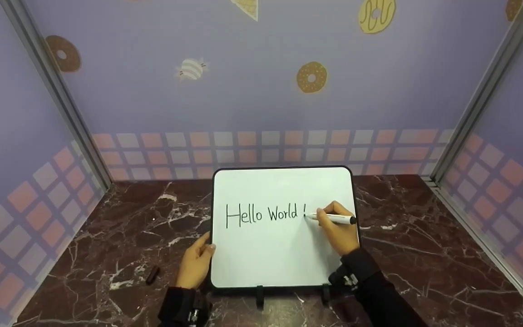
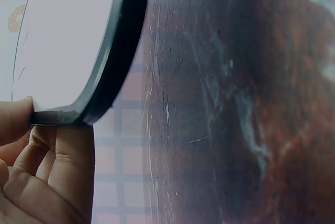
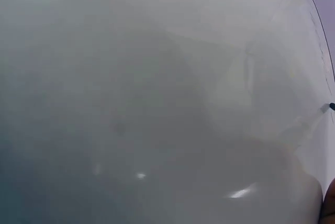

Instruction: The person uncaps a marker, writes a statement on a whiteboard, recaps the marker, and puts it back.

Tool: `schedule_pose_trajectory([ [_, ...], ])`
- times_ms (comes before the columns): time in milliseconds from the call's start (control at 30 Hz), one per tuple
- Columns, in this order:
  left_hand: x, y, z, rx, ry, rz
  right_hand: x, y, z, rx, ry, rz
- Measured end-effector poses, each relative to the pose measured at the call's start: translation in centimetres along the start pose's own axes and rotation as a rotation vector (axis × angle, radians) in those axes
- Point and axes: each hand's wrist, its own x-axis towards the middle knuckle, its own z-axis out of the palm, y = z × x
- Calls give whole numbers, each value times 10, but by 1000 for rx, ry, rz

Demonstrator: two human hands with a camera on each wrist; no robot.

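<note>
A whiteboard (image 1: 279, 254) with a black frame stands propped on small black feet, with "Hello World !" written across it in black. My left hand (image 1: 194, 263) grips its left edge, thumb in front and fingers behind, as the left wrist view shows at the frame (image 2: 57, 116). A white marker (image 1: 334, 218) with a black end is pinched in my right hand (image 1: 341, 231), its tip at the bottom of the exclamation mark. In the right wrist view the dark marker tip (image 3: 332, 107) shows at the right edge, with most of the hand out of frame.
A small black cap (image 1: 152, 275) lies on the dark red marbled table (image 1: 107, 236), left of my left hand. Behind the board rises a purple wall (image 1: 252, 91) with painted sweets, and side walls flank the table.
</note>
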Motion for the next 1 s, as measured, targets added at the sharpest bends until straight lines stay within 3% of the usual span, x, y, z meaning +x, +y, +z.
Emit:
schedule_pose_trajectory([
  [267, -1, 4, -2, -11, -8, 26, -4, -30, -7, 99, 23, 60],
  [400, -1, 4, -1, 2, 0, 26, -8, -33, -9, 137, 24, 96],
  [733, 0, 3, 0, -16, 16, 11, -27, -33, -10, 248, -60, 76],
  [1000, -3, 6, 1, 12, 37, -1, -44, -17, -6, 303, -80, 60],
])
